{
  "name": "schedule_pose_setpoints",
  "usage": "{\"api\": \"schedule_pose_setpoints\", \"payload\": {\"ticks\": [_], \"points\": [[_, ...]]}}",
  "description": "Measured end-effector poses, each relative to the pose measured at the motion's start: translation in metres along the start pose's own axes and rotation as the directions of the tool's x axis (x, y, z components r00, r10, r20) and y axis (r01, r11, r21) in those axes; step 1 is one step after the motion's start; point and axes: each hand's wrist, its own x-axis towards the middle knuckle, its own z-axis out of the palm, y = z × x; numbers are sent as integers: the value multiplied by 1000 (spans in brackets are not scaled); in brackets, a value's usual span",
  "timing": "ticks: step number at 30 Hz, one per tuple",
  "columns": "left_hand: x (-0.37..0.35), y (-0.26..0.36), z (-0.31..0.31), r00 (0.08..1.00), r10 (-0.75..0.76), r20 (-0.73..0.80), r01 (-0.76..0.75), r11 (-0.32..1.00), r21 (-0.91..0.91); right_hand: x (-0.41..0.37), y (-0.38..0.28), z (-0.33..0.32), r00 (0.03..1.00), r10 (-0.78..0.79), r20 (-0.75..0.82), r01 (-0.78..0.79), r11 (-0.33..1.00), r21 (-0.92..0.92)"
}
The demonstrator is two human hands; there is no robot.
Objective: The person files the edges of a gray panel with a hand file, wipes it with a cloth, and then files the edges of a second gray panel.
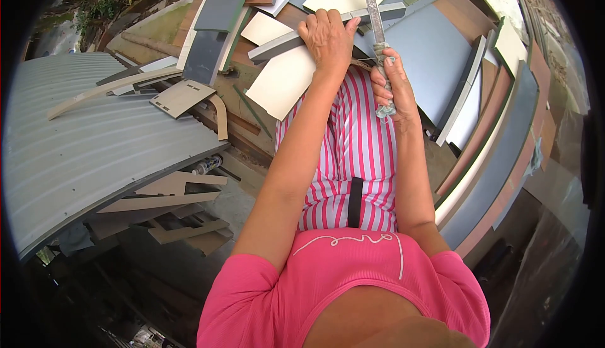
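Note:
My left hand (331,42) is closed over a long, narrow grey strip (277,46), its fingers curled across the far edge and the thumb pointing right along it. The strip lies slanted above my knees, rising to the right. My right hand (392,86) grips the cloth-wrapped handle of a long, worn knife (370,4). The blade points away from me and crosses the strip in this view, just right of my left thumb. Cream board pieces (283,83) lie beneath the strip, partly hidden by my left hand and forearm.
Blue-grey panels (422,52) and stacked brown and cream boards (498,140) surround the right side. More offcuts (211,52) are piled at the upper left. A corrugated metal sheet (94,140) spans the left, with a bottle (207,164) beside its edge and cut pieces (183,206) below.

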Motion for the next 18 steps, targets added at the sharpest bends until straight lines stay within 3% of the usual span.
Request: {"api": "schedule_pose_setpoints", "payload": {"ticks": [7, 10, 12, 16, 18], "points": [[1, 1, 2, 1000, -2, 16, 2, 1000, 5, 7, 7, -4, 1000, 3, 27, -5, 997, 76], [4, 1, 3, 998, -19, 57, 20, 1000, -11, 9, 5, 7, 998, -13, -65, 14, 1000, 7], [7, 0, 6, 999, -18, 47, 18, 1000, -5, 9, -2, 13, 991, -34, -128, 10, 983, -181], [6, 1, 7, 999, -23, 44, 23, 1000, 1, 2, -12, 26, 991, -30, -131, 1, 976, -216], [8, 1, 6, 998, -34, 54, 35, 999, -7, -7, -13, 34, 977, -8, -213, -48, 965, -257]]}}
